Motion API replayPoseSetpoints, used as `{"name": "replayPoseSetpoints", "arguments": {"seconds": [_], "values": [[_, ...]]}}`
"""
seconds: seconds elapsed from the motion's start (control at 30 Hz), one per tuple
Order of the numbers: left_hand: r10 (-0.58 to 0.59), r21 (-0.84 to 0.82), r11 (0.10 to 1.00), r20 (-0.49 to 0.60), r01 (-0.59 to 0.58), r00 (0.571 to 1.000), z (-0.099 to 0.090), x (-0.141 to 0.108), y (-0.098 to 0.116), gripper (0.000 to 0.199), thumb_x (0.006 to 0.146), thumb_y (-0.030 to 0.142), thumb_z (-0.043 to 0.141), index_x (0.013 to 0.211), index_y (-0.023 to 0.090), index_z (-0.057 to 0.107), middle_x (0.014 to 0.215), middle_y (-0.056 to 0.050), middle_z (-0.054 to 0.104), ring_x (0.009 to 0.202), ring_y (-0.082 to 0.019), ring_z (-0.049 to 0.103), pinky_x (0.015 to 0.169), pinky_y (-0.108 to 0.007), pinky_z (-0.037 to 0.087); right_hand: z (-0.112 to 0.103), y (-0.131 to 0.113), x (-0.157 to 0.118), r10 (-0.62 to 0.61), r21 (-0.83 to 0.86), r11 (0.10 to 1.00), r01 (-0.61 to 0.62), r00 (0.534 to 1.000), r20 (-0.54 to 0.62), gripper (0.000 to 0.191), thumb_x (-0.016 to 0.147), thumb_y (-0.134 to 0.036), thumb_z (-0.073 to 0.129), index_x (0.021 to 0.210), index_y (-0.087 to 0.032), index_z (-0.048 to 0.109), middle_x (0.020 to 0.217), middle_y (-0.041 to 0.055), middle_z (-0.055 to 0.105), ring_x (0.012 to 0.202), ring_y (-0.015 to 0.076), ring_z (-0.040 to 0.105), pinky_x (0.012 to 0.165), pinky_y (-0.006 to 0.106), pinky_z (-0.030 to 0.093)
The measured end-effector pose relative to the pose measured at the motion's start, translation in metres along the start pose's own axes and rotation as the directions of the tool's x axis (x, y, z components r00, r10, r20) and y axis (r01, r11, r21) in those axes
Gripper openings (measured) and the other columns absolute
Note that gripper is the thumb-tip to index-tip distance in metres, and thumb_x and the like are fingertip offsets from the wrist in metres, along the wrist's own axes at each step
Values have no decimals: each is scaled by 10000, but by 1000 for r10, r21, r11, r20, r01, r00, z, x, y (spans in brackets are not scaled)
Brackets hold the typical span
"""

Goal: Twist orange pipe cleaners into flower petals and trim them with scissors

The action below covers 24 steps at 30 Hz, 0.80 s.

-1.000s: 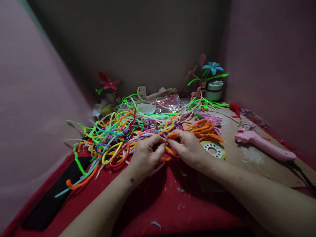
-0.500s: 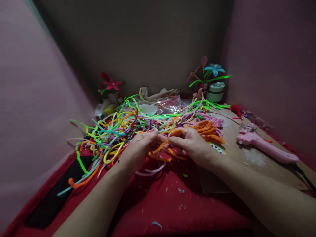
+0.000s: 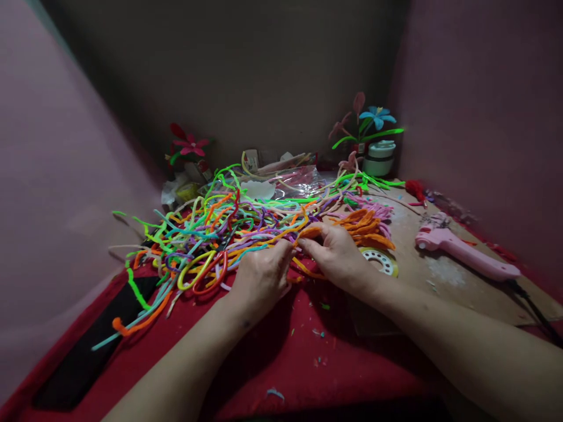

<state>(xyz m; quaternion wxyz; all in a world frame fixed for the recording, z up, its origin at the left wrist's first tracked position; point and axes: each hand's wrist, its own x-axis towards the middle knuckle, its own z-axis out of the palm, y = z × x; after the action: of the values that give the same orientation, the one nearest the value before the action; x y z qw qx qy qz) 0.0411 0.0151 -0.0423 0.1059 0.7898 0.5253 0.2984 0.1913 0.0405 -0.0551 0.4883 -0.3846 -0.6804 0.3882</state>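
My left hand (image 3: 264,271) is closed, its fingertips pinched on an orange fuzzy stem near the middle of the view. Close beside it, my right hand (image 3: 336,255) pinches the looped part of the same orange stem (image 3: 310,232). Orange ends hang below and between the hands. Behind my right hand lies a bundle of orange looped stems (image 3: 365,227), with pink stems (image 3: 380,211) behind it. A large tangle of coloured stems (image 3: 206,220) spreads behind and left of my left hand. Red-handled scissors (image 3: 224,274) lie partly in it.
On the brown board (image 3: 444,293) at the right rests a pink glue gun (image 3: 466,253) with a black cord. A tape roll (image 3: 382,262) is by my right wrist. A black strip (image 3: 88,357) lies at the left. Fuzzy flowers (image 3: 378,117) and a white jar (image 3: 379,158) stand behind.
My left hand has turned and its fingers have closed tighter near my right fingertips. The orange stem shows less between the hands. The whole view has shifted slightly.
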Motion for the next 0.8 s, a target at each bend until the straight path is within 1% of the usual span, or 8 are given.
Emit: {"name": "replayPoseSetpoints", "arguments": {"seconds": [0.1, 0.23, 0.37, 0.43, 0.53, 0.63, 0.73, 0.8], "values": [[37, 41, 999, -36, -36, 999, 3, -1, -2, 166, 821, 260, 451, 758, 187, 585, 574, 9, 516, 537, -114, 459, 545, -225, 350, 2, 0, 1, 97, 144, 985, -95, 995, -6, 101, 738, -161, 530, 687, -143, 616, 647, -4, 603, 611, 111, 528, 627, 239, 417], [-137, -225, 964, 46, 144, 989, 0, -2, 0, 204, 830, 323, 473, 726, 178, 572, 502, 34, 470, 456, -90, 417, 464, -203, 338, 7, 1, -1, 189, 422, 883, -208, 978, 86, 122, 734, -252, 568, 718, -139, 613, 577, -40, 531, 541, 82, 471, 560, 217, 395], [-264, -515, 764, 299, 388, 917, -10, 4, 2, 206, 787, 365, 521, 729, 169, 549, 486, 30, 533, 396, -93, 445, 408, -203, 350, 5, -9, -3, 112, 501, 857, -121, 993, 48, 126, 722, -263, 596, 677, -145, 592, 634, -28, 560, 589, 79, 492, 600, 220, 408], [-311, -600, 685, 271, 413, 911, -16, 13, 3, 243, 803, 390, 490, 731, 166, 548, 557, 21, 573, 436, -93, 481, 442, -206, 386, -4, -21, 1, 64, 488, 871, -62, 998, 12, 127, 718, -234, 599, 630, -149, 567, 595, -38, 540, 549, 65, 469, 555, 202, 391], [-293, -574, 744, 179, 341, 939, -14, 32, 12, 184, 770, 332, 551, 720, 155, 563, 564, 38, 541, 455, -64, 444, 446, -174, 338, -28, -42, 13, 103, 543, 839, -44, 992, -78, 190, 752, -234, 556, 583, -157, 517, 499, -56, 476, 425, 46, 386, 432, 190, 320], [-109, -329, 925, 246, 189, 963, 4, 52, 28, 109, 741, 247, 582, 718, 148, 621, 601, 21, 547, 552, -86, 473, 536, -194, 368, -56, -48, 26, 185, 665, 747, -15, 965, -186, 204, 774, -251, 505, 591, -161, 502, 504, -38, 507, 376, 48, 382, 374, 192, 288], [53, -132, 991, 231, -22, 972, 33, 64, 43, 88, 720, 202, 579, 764, 169, 649, 711, -7, 613, 655, -122, 520, 611, -223, 384, -78, -34, 32, 307, 738, 675, -8, 912, -271, 147, 734, -180, 485, 591, -155, 502, 482, -30, 509, 372, 61, 414, 362, 195, 295], [112, -14, 994, 312, -113, 943, 51, 68, 51, 97, 725, 193, 556, 736, 181, 651, 715, -13, 620, 659, -132, 526, 605, -229, 373, -87, -19, 32, 366, 758, 652, -14, 881, -299, 116, 696, -159, 492, 580, -158, 485, 461, -32, 503, 362, 68, 415, 347, 200, 293]]}}
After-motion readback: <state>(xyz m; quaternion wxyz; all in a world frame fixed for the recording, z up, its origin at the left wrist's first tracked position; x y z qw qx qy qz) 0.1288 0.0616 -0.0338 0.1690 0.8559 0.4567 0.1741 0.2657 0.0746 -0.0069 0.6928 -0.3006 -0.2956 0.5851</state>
